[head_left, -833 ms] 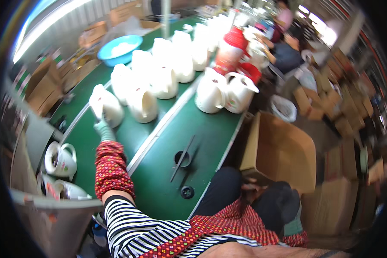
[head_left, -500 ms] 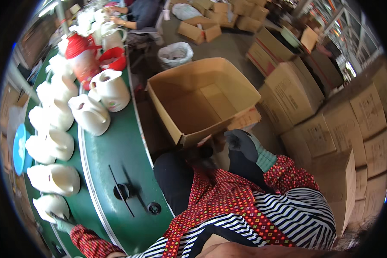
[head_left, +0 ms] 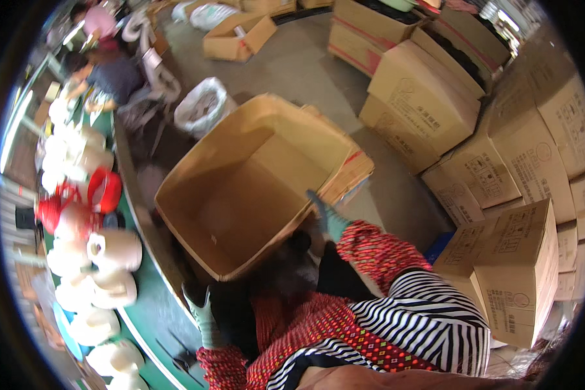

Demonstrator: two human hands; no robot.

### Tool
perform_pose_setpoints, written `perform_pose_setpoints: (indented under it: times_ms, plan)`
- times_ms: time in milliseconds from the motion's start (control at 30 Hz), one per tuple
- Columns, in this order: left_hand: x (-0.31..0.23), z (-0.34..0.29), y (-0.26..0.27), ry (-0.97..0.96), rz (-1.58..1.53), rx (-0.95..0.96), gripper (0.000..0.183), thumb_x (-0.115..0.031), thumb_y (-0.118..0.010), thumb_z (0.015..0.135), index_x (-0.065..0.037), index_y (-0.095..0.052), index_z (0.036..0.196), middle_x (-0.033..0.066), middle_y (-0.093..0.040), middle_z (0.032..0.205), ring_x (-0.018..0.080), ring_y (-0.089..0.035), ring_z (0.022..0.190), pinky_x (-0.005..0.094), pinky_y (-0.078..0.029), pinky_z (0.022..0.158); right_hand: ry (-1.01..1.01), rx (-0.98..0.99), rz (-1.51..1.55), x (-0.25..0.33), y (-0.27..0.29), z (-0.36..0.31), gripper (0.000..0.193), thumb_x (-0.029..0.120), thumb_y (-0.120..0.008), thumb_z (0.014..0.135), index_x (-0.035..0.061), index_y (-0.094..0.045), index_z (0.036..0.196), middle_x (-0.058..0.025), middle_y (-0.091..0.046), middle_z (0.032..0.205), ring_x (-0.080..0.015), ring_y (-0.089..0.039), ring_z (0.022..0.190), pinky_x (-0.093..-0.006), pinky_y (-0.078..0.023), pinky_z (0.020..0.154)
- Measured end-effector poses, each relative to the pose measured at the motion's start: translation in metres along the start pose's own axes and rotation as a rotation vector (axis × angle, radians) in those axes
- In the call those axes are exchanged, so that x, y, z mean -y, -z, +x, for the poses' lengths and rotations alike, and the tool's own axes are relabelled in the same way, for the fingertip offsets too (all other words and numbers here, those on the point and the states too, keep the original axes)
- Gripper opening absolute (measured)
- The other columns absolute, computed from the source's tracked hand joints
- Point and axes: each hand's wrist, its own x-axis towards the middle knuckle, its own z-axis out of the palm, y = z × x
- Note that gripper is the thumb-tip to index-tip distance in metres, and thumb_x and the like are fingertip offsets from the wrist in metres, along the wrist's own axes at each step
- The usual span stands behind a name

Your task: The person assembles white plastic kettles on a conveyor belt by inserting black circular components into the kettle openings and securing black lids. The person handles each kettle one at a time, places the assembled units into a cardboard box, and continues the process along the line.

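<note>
A big open cardboard box (head_left: 240, 188) stands before my knees, with only a small scrap visible inside. My right hand (head_left: 327, 218), in a grey-green glove, is at the box's near right rim, its dark fingertips over the edge. My left hand (head_left: 203, 313), gloved alike, is beside the green table's edge, near the box's closest corner. Its thumb and fingers are apart, and nothing shows between them. Whether it touches the box I cannot tell.
Left of me, the green table (head_left: 151, 296) carries rows of white jugs (head_left: 118, 250) and a red jug (head_left: 75, 221). A lined waste bin (head_left: 203, 107) stands beyond the box. Stacked cartons (head_left: 533, 156) line the right. Two people sit far along the table.
My view has swung left. My left hand has left a white jug and come to the table's edge near the box. My right hand has moved from above my knee to the box rim.
</note>
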Motion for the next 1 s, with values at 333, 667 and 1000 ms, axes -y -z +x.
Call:
perform_pose_setpoints:
  times_ms: [333, 667, 1000]
  plan:
    - [0.029, 0.117, -0.074, 0.86, -0.375, 0.134, 0.046, -0.018, -0.079, 0.086, 0.01, -0.067, 0.12, 0.0193, -0.072, 0.12, 0.0406, -0.07, 0.099, 0.0507, -0.059, 0.09, -0.058, -0.168, -0.825, -0.027, 0.079, 0.122, 0.037, 0.044, -0.073, 0.084, 0.0087, -0.073, 0.092, -0.0128, -0.067, 0.074, -0.0278, -0.063, 0.07, -0.0436, -0.048, 0.062]
    - [-0.172, 0.131, -0.21, 0.488, -0.161, 0.511, 0.038, -0.009, -0.07, 0.085, 0.002, -0.067, 0.122, 0.0185, -0.07, 0.124, 0.0377, -0.068, 0.109, 0.0508, -0.055, 0.099, 0.308, -0.222, -0.316, 0.341, 0.089, -0.134, 0.058, 0.032, -0.081, 0.089, -0.0017, -0.058, 0.131, -0.009, -0.074, 0.096, -0.0196, -0.071, 0.083, -0.0343, -0.061, 0.072]
    - [-0.301, 0.063, -0.339, 0.408, -0.334, 0.73, 0.039, -0.009, -0.07, 0.086, 0.002, -0.065, 0.123, 0.0174, -0.07, 0.124, 0.0358, -0.068, 0.11, 0.0495, -0.056, 0.099, 0.9, -0.195, -0.381, 0.428, 0.119, -0.288, 0.064, 0.022, -0.075, 0.094, -0.0003, -0.045, 0.147, -0.0147, -0.07, 0.119, -0.0181, -0.066, 0.105, -0.0365, -0.056, 0.09]
